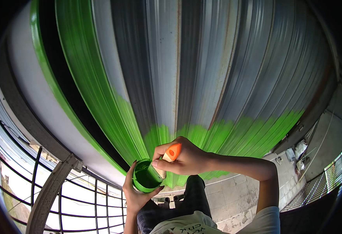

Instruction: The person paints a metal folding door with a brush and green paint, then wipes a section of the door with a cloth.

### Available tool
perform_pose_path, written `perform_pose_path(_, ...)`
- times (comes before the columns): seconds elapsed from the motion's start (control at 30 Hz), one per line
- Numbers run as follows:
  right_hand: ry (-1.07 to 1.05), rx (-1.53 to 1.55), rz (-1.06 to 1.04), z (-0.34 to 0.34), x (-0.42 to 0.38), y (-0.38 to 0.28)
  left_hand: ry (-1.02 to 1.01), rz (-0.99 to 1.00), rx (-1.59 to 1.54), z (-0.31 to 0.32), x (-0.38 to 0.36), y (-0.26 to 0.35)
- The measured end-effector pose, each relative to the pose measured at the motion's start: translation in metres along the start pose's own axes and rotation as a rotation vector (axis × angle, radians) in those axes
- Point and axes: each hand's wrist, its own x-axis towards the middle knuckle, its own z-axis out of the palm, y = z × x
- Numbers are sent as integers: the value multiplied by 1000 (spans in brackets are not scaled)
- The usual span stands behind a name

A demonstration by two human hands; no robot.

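Observation:
My left hand is wrapped around a small cup of green paint, its fingers and thumb on either side. In my right hand is a paintbrush with an orange-tipped handle. The brush points down at the right side of the cup's mouth, and its bristles are mostly hidden there. In front of both hands rises a ribbed metal panel, grey above. Along its lower part runs a band of fresh-looking green paint, and ribs at the left are green much higher up.
At the left are a metal post and a dark window grille, with a white strip beside the panel. Paved floor lies below at the right. Some clutter stands by the right wall.

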Motion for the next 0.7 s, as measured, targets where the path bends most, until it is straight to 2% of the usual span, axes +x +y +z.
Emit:
perform_pose_path(0.2, 39, -44, 87, -10, -21, -3, -118, -19, -49, 18, 4, 4)
perform_pose_path(0.4, 111, -140, 66, -19, -37, -3, -178, -9, -102, 35, 6, 0)
perform_pose_path(0.7, 63, 99, 127, -21, -14, -12, -70, -8, -40, 23, 9, 8)
